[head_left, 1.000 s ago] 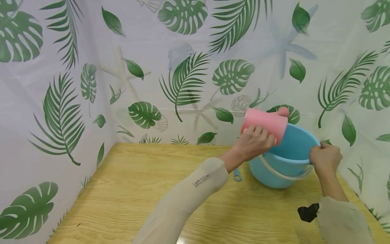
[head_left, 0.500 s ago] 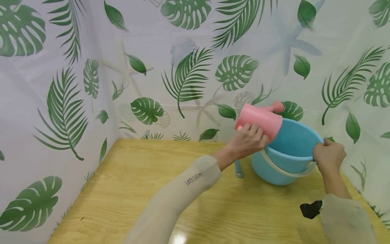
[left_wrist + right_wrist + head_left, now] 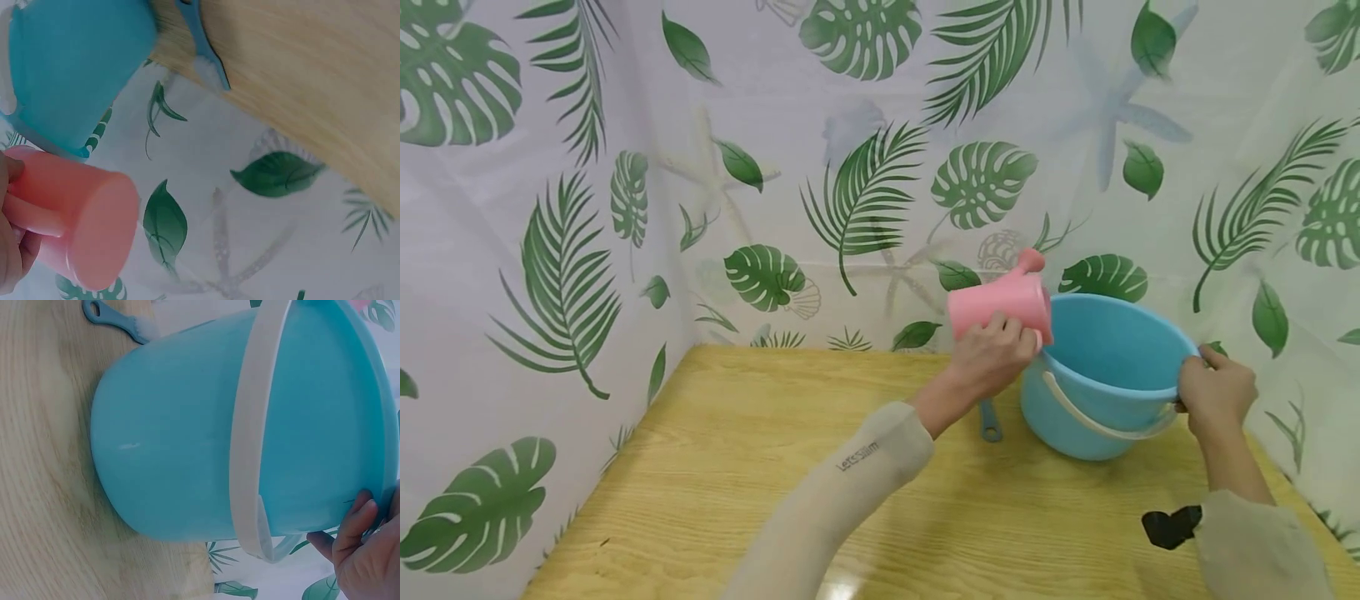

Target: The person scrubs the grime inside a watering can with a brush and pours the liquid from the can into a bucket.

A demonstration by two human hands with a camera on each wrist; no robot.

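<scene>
In the head view, my left hand (image 3: 992,357) grips the handle of a pink watering can (image 3: 1000,302). The can lies tipped on its side in the air, its spout slanting up to a round knob-like end. Its right end is close to the left rim of a light blue bucket (image 3: 1093,417). From the left wrist, the flat round end of the watering can (image 3: 103,231) faces away from the bucket (image 3: 81,69). My right hand (image 3: 1216,390) pinches the bucket's right rim, thumb over the edge. The bucket stands on the table, its white handle (image 3: 250,431) hanging down.
A blue-handled brush (image 3: 989,421) with pale bristles lies on the wooden table (image 3: 737,467), just left of the bucket and partly behind my left arm. Leaf-patterned sheets (image 3: 865,208) hang behind the table and along both sides.
My left hand has drawn the watering can left, away from over the bucket, turning it so the right end rises and the spout points more upward. My right hand stays on the rim.
</scene>
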